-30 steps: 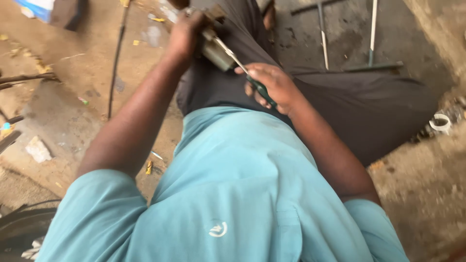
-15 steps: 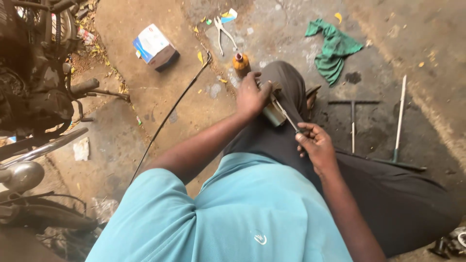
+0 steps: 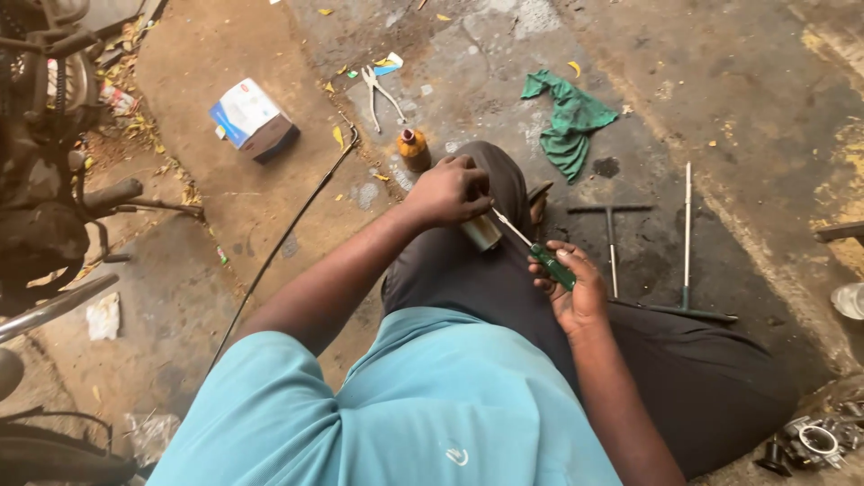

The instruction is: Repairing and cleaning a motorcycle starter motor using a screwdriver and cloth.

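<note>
Screwdriver (image 3: 533, 245) is lying diagonally over the person's knee, green handle lower right, tip pointing upper left into a small metal cylinder (image 3: 481, 231). Right hand (image 3: 569, 286) fingers are wrapping the handle; left hand (image 3: 447, 191) fingers are gripping the cylinder.

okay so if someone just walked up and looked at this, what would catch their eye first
Probably the two hands in the middle, over the knee: the left hand grips a small metal cylinder while the right hand works a green-handled screwdriver into it. After that, the bright green rag lying on the stained floor beyond them.
</note>
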